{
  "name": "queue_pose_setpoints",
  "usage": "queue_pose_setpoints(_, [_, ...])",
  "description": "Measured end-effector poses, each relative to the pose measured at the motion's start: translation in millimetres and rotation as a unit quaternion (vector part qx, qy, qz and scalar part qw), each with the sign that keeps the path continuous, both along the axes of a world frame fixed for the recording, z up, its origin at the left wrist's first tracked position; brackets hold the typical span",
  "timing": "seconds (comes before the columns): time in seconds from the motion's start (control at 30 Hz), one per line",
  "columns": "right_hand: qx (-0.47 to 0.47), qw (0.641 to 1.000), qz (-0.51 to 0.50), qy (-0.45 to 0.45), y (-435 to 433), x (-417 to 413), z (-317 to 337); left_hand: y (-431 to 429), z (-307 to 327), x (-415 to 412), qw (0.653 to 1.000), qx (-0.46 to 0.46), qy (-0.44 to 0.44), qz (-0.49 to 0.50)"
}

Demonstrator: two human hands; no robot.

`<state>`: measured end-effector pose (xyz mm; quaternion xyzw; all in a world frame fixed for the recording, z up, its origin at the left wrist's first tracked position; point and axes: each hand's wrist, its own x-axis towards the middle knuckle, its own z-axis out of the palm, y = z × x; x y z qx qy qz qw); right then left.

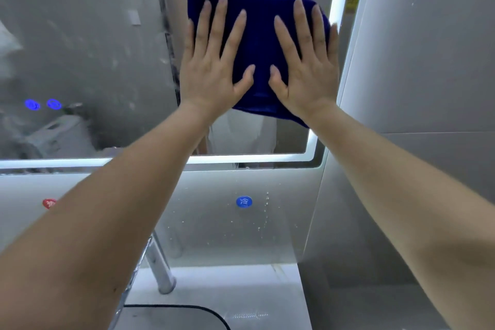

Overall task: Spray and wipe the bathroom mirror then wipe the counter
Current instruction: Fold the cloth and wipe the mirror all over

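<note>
A dark blue cloth (258,43) lies flat against the bathroom mirror (88,56), near its right lit edge. My left hand (211,67) presses on the cloth's left half with straight, spread fingers. My right hand (305,61) presses on its right half the same way. The mirror's left part is hazy with streaks and droplets. Below the mirror, the white counter (235,286) shows at the bottom, partly hidden by my forearms.
A chrome faucet (158,268) rises from the counter beside the sink rim (187,308). A blue round sticker (244,201) and a red one (49,203) sit on the backsplash. Two blue touch icons (42,104) glow on the mirror. A grey wall (415,88) stands close on the right.
</note>
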<state>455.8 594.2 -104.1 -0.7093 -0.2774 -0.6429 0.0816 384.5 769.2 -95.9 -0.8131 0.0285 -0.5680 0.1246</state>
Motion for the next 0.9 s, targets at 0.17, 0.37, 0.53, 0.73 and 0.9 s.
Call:
queue_pose_setpoints(0.17, [-0.002,1.0,0.012,0.013,-1.7,0.0,-48.0,3.4,-47.3,5.3,1.0,0.013,-0.008,-0.007])
queue_pose_setpoints(0.37, [-0.007,1.0,0.013,0.024,-0.9,-0.3,-80.7,3.5,-82.4,7.8,1.0,0.005,-0.017,0.0])
queue_pose_setpoints(0.53, [0.01,1.0,0.022,0.001,0.4,0.6,-81.9,2.0,-82.6,7.4,1.0,0.004,-0.031,0.002])
queue_pose_setpoints(0.73, [0.016,1.0,0.007,0.0,1.8,1.0,-89.6,-0.2,-86.2,4.9,0.999,0.002,-0.034,0.014])
queue_pose_setpoints(0.9, [0.004,1.0,-0.005,0.007,1.7,0.0,-111.5,1.9,-105.3,4.6,0.999,0.011,-0.026,0.021])
